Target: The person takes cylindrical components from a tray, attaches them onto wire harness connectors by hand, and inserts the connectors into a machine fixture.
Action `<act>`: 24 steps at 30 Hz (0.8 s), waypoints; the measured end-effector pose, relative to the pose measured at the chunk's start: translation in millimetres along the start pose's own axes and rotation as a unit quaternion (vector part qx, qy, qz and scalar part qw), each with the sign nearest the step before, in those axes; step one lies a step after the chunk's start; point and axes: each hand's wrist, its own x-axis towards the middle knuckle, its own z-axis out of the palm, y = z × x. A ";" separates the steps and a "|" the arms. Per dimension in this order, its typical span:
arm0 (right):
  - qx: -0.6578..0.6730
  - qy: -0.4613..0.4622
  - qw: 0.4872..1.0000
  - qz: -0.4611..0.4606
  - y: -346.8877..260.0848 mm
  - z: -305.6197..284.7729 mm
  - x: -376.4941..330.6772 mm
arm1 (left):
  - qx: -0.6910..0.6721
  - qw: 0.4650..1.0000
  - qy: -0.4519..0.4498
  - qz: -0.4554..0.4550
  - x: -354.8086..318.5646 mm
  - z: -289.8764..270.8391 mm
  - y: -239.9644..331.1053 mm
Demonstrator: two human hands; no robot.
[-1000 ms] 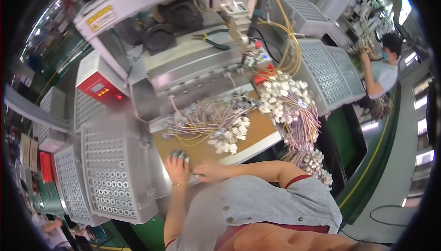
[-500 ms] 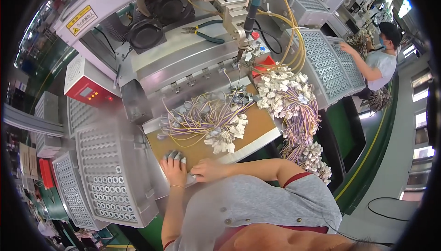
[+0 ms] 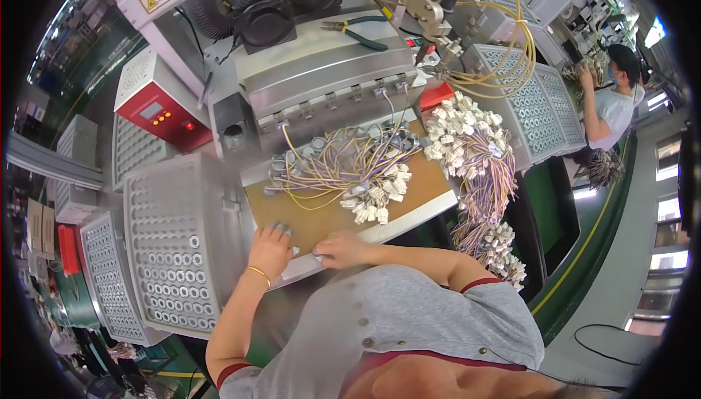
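Observation:
My left hand [image 3: 271, 251] rests on the near left of a brown work board [image 3: 285, 213], its fingers, in grey finger covers, extended onto it. Just to its right, my right hand [image 3: 345, 250] lies at the board's near edge with curled fingers; whatever is in them is hidden. Beyond both hands spreads a heap of purple, yellow and white wire leads [image 3: 339, 162]. White plug connectors [image 3: 378, 193] lie at its near right end. Behind the heap runs a metal fixture [image 3: 336, 100] with small clamps, a few leads rising to it.
A larger bundle of connector leads [image 3: 471, 140] hangs right of the board. Cutting pliers [image 3: 358, 32] lie on the machine under a jointed tool head [image 3: 427, 5]. Left stand a red-and-white control box [image 3: 162, 110] and a tray of metal rings [image 3: 175, 282]. A co-worker [image 3: 613, 103] sits far right.
The view has shifted, so the machine sits farther right. My left elbow has swung outward, while my hands stay near the board's edge. The co-worker's hand has left the tray for some wires.

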 end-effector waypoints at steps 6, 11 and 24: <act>-0.034 -0.024 0.999 0.017 -9.4 -5.3 1.8 | 0.019 0.999 -0.006 0.028 -10.9 -1.5 2.2; -0.026 -0.021 0.999 0.028 -12.0 -6.1 1.8 | 0.023 0.997 -0.074 -0.020 -16.3 -15.3 5.7; 0.259 -0.060 0.937 0.225 -35.2 8.2 10.2 | 0.035 0.994 -0.101 0.027 -21.3 -3.6 18.4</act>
